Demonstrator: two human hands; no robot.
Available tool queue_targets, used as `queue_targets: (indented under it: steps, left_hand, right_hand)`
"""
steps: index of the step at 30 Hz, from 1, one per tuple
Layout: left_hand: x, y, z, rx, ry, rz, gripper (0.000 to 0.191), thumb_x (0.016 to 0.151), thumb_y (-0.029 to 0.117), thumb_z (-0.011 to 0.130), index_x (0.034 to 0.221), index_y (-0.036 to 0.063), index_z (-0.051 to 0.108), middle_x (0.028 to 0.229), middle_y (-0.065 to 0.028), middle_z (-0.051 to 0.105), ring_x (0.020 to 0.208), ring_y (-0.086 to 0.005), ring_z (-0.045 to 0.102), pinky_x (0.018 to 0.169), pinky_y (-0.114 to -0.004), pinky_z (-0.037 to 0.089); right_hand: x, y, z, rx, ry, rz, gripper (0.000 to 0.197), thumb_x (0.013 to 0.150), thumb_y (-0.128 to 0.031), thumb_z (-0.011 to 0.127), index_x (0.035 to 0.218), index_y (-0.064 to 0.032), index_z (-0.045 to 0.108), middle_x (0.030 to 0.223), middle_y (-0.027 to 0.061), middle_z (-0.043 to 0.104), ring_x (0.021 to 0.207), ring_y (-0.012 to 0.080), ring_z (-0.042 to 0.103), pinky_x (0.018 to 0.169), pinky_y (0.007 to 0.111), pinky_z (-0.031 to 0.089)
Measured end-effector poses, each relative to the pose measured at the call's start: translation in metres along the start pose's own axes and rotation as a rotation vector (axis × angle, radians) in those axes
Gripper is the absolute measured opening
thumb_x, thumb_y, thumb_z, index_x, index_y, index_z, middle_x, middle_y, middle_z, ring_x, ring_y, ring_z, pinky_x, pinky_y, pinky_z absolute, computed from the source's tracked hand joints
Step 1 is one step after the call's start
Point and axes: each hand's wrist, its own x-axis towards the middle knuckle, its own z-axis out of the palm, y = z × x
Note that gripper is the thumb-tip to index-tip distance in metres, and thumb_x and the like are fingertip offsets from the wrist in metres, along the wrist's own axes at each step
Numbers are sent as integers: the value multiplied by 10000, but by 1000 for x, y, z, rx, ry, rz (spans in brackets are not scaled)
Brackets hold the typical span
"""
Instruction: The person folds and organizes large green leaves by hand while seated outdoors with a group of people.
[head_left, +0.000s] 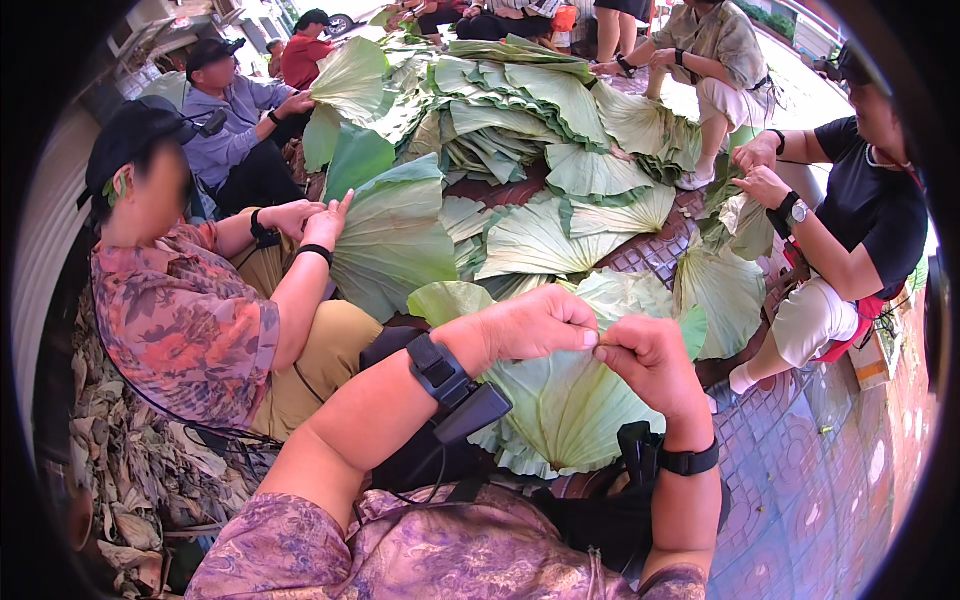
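Observation:
My left hand (541, 324) and my right hand (646, 358) meet in front of me, thumbs and fingertips pinched together and touching. Whatever may be between the fingertips is too small to make out. Just below and behind them, a folded lotus leaf (571, 412) fans out over my lap, with its pale veined side showing and its narrow point towards me. More leaf layers lie under it. Part of another green lotus leaf (450, 300) shows beyond my left wrist. Both my wrists carry black straps with small devices.
A large heap of folded lotus leaves (517, 105) rises ahead, with loose leaves (555, 240) nearer. Close on my left, a person (187, 300) handles a lotus leaf; another (847, 202) sits at right. Dry brown leaves (142, 480) lie at lower left, patterned paving (802, 465) at right.

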Motion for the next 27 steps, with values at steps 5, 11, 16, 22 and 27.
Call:
queue_targets:
  steps: [5, 11, 16, 22, 27]
  left_hand:
    - [-2, 6, -5, 188, -12, -2, 149, 707, 144, 506, 730, -2, 522, 615, 30, 471, 582, -49, 389, 546, -199, 343]
    - [-3, 22, -4, 792, 32, 143, 214, 654, 208, 549, 666, 3, 490, 512, -82, 425, 464, -144, 371, 458, -254, 329]
    - [1, 16, -2, 500, -86, 89, 203, 656, 179, 540, 612, -1, 457, 474, -69, 356, 448, -124, 314, 429, -264, 292]
    - [5, 17, -4, 374, -86, 72, 232, 689, 170, 520, 586, -8, 413, 462, -39, 290, 451, -90, 272, 413, -254, 263]
    - [10, 18, -9, 445, -136, 60, 248, 677, 189, 531, 588, -12, 417, 464, -62, 317, 445, -98, 299, 415, -265, 277]
  right_hand:
    - [1, 8, 3, 8, -58, -3, 126, 560, -68, 591, 609, -17, 487, 497, 89, 408, 471, 226, 422, 446, 281, 333]
    - [-1, 14, 8, 64, -14, 70, 151, 551, -67, 589, 609, -10, 461, 493, 118, 354, 443, 240, 353, 430, 294, 308]
    - [-9, 19, 6, -27, -60, 23, 164, 551, -58, 593, 563, -27, 432, 487, 107, 369, 460, 254, 383, 422, 307, 304]
    - [-5, 16, 3, -2, 0, -101, 123, 554, -37, 604, 605, -33, 491, 490, 76, 409, 465, 213, 397, 440, 277, 318]
    - [-4, 18, 1, 88, -55, 53, 159, 529, -71, 623, 644, -42, 516, 513, 77, 441, 492, 236, 426, 455, 294, 341]
